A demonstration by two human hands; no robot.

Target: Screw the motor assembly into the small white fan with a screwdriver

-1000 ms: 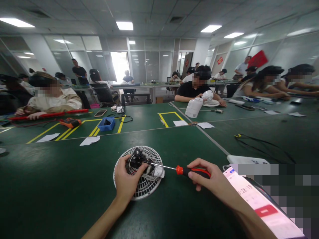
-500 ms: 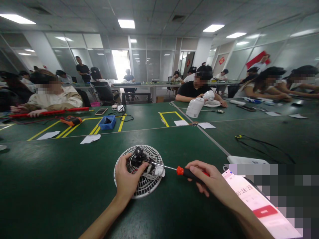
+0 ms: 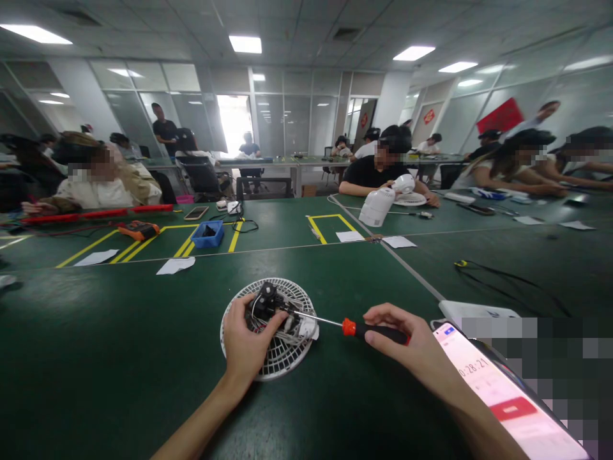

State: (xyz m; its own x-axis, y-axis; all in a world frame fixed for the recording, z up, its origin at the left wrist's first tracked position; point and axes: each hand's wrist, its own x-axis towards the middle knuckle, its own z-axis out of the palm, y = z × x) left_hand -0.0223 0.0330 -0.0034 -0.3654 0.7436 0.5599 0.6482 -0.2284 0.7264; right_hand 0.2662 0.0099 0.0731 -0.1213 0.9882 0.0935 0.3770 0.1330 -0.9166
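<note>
At the lower centre of the frame, a round grille (image 3: pixel 281 367) lies on the table (image 3: pixel 119 358), and a motor assembly (image 3: pixel 264 305) sits on top of it, with wires (image 3: pixel 286 337) to the right. The left hand (image 3: pixel 245 345) is at the assembly's left; the screwdriver (image 3: pixel 348 327) reaches from its right side across to the right hand (image 3: pixel 407 338). A phone (image 3: pixel 479 374) lies at the lower right, beyond the right forearm. Farther back, left of centre, a small bin (image 3: pixel 207 235) stands between a multimeter (image 3: pixel 138 230) on its left and a cable (image 3: pixel 249 225) on its right. Right of centre, a fan body (image 3: pixel 376 208) stands before a seated co-worker (image 3: pixel 366 171).
</note>
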